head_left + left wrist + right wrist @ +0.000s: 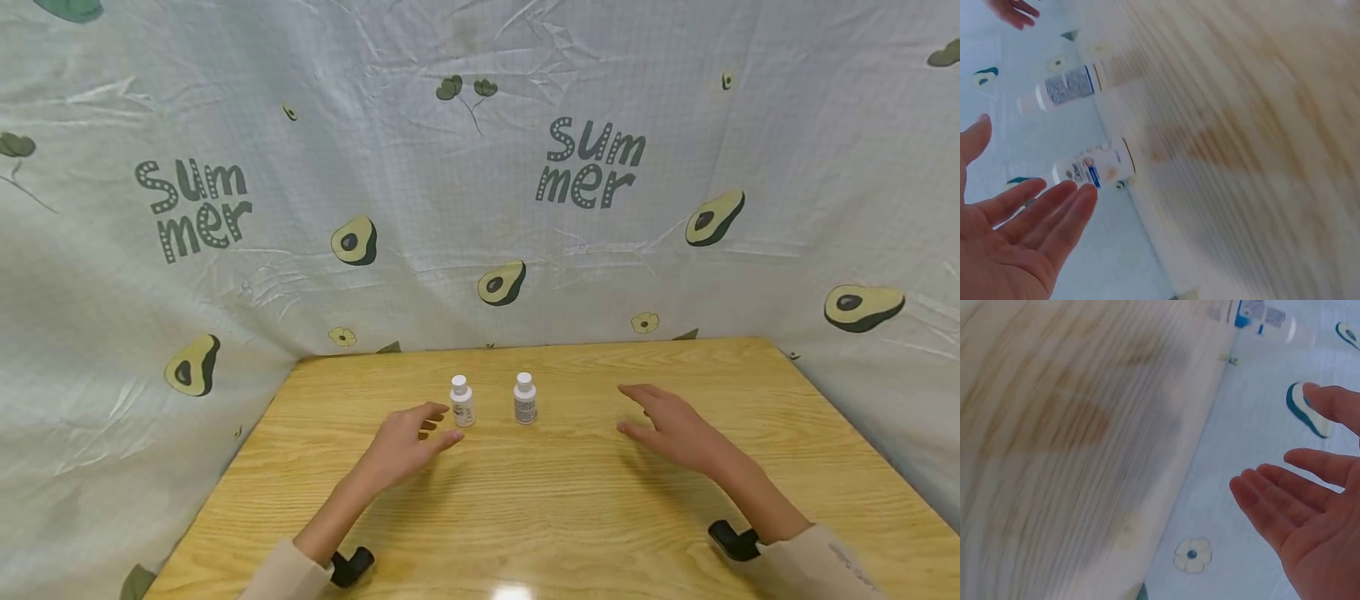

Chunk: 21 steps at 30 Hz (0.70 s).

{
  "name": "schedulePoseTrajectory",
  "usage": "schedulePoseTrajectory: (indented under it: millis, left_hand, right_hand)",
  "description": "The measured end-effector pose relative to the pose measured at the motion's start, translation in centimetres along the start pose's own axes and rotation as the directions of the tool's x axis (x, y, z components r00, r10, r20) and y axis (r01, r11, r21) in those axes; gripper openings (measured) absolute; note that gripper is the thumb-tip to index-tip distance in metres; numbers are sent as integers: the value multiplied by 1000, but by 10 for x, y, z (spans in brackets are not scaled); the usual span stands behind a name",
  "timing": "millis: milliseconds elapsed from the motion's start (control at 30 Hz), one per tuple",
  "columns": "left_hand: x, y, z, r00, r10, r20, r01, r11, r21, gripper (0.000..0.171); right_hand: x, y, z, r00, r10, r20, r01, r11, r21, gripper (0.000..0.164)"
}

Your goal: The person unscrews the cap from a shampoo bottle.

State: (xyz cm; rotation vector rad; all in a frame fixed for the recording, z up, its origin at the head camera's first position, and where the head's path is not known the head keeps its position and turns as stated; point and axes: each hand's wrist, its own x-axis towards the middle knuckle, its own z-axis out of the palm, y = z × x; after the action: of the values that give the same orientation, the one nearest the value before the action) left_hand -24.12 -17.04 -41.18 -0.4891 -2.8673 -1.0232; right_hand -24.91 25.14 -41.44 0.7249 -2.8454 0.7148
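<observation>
Two small white bottles with white caps stand upright side by side on the wooden table. The left bottle point(462, 405) has a printed label, and in the left wrist view this bottle point(1100, 167) appears just beyond the fingertips. The right bottle point(525, 402) carries a label of dense grey text. My left hand point(408, 444) is nearest the left bottle, fingers slightly bent and thumb apart, holding nothing; whether a fingertip touches the bottle I cannot tell. Well to the right of both bottles, my right hand point(671, 427) hovers over the table with its fingers loosely extended and nothing in it.
The wooden table point(510, 500) meets a pale cloth point(420, 167) printed with avocados and lettering, which hangs behind it and along both sides. A dark wrist mount point(352, 568) sits below the left wrist, another mount point(733, 542) below the right.
</observation>
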Motion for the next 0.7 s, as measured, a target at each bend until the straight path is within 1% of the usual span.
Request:
schedulePoseTrajectory:
  millis: [100,233,333,433,567,633,700]
  left_hand:
    - [1,5,6,1000,18,21,-15,992,-128,52]
    - [3,9,13,997,59,58,-42,964,-263,51]
    - [6,10,20,994,67,87,-33,938,-345,54]
    - [8,13,30,992,44,121,11,908,-418,59]
    - [14,22,41,990,-3,137,71,867,-493,64]
    - [18,26,45,991,-22,134,89,851,-517,66]
    - [24,31,50,991,-29,131,95,844,-529,67]
  right_hand:
    - [5,-4,5,1000,-8,11,7,999,43,63]
    - [12,-7,10,1000,-14,23,12,997,78,61]
    - [18,-8,15,1000,-9,22,7,995,98,60]
    - [23,-9,20,1000,-1,28,-3,991,131,61]
    - [31,-12,24,999,3,44,-9,988,155,61]
    - [36,-14,25,999,1,45,-8,988,156,61]
    - [39,-15,25,999,2,42,-8,988,155,60]
